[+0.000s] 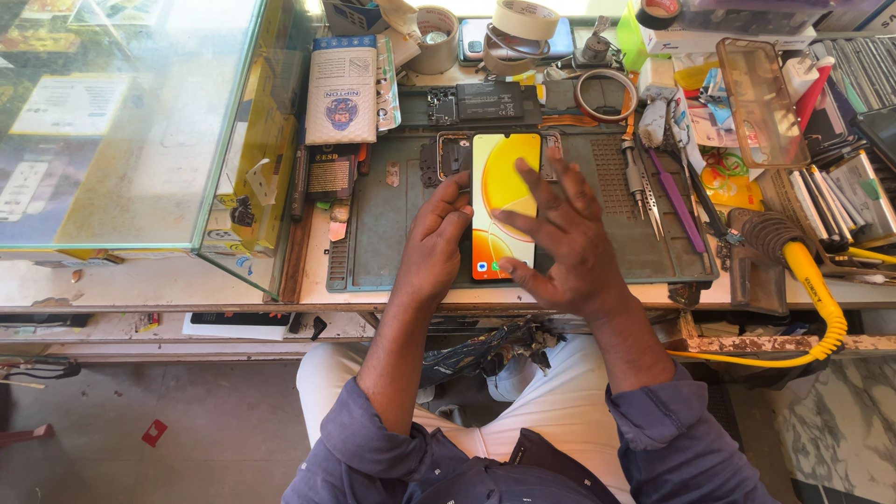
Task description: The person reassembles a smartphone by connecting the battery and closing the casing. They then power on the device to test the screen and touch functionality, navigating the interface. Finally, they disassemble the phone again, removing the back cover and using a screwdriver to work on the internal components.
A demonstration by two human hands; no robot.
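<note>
While the phone (505,205) lies lit on the grey mat (644,252), our left hand (434,245) pinches its left edge and our right hand (560,245) rests spread on the glass, gripping nothing. Just right of the phone sit tweezers (651,201); a careless sweep could knock them, or hard pressure might crack the screen.

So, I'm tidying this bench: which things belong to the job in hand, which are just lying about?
In use: phone, left hand, right hand, grey work mat.
Lying about: tweezers, tape rolls, soldering iron, glass case.
</note>
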